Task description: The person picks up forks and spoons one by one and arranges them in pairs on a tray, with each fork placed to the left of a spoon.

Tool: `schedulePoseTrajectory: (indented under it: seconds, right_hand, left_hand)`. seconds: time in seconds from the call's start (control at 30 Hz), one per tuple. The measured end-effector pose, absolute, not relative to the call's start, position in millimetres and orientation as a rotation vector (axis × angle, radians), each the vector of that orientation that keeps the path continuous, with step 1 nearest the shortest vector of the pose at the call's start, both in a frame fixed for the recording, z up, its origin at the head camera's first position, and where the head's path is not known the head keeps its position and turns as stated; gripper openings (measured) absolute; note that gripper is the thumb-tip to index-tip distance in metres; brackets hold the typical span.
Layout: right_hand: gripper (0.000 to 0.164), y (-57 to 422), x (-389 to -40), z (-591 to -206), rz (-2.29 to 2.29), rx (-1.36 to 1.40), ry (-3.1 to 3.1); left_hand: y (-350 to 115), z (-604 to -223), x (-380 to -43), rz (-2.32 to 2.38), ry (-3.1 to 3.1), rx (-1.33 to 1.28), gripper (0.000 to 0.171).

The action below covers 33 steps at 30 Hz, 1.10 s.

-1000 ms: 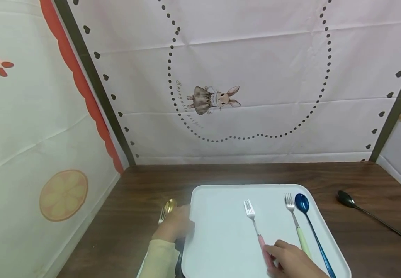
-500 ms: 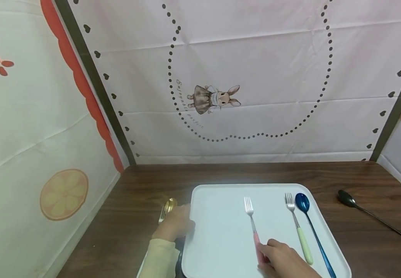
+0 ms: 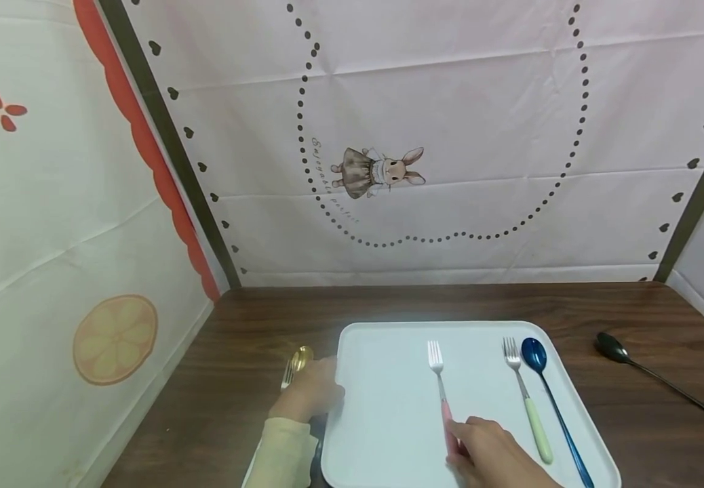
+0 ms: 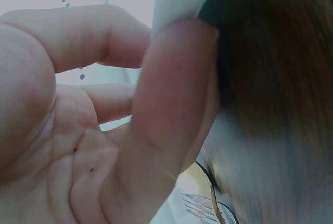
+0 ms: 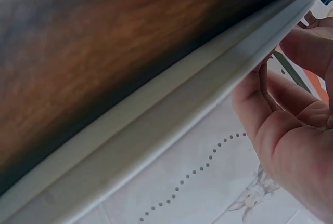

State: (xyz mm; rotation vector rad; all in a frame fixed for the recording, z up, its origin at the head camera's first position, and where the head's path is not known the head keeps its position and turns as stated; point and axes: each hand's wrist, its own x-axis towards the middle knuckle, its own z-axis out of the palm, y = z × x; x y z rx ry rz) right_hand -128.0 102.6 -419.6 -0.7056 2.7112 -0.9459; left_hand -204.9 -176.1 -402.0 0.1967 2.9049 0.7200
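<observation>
A white tray (image 3: pixel 388 400) lies on the wooden table, and my left hand (image 3: pixel 309 394) grips its left edge. Close up in the left wrist view, thumb and fingers pinch the tray's rim (image 4: pixel 179 0). Over the tray's front part, my right hand (image 3: pixel 489 451) holds a pink-handled fork (image 3: pixel 441 388) by its handle, silver tines pointing away. To the right of it on the tray lie a green-handled fork (image 3: pixel 536 427) and a long blue spoon (image 3: pixel 534 354). The right wrist view has the tray's side (image 5: pixel 140 141) beside the right hand (image 5: pixel 291 135); the fork is hidden there.
Left of the tray, partly behind my left hand, are a gold spoon (image 3: pixel 303 354) and a silver fork (image 3: pixel 287 375). A long black spoon (image 3: pixel 612 348) lies on the table at the right. Printed cloth (image 3: pixel 480 135) walls in the back and sides.
My right hand has shifted left with the pink-handled fork, which now lies straighter and farther from the green-handled fork. The left hand has stayed at the tray's edge.
</observation>
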Motion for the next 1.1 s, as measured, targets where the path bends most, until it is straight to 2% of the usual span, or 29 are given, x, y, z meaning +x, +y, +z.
schedulePoseTrajectory:
  seconds: [1.1]
  right_hand:
    - [0.017, 98.0, -126.2, -423.0, -0.964, -0.726, 2.745]
  left_hand:
    - [-174.1, -401.6, -205.1, 0.736, 2.889, 0.174, 0.040]
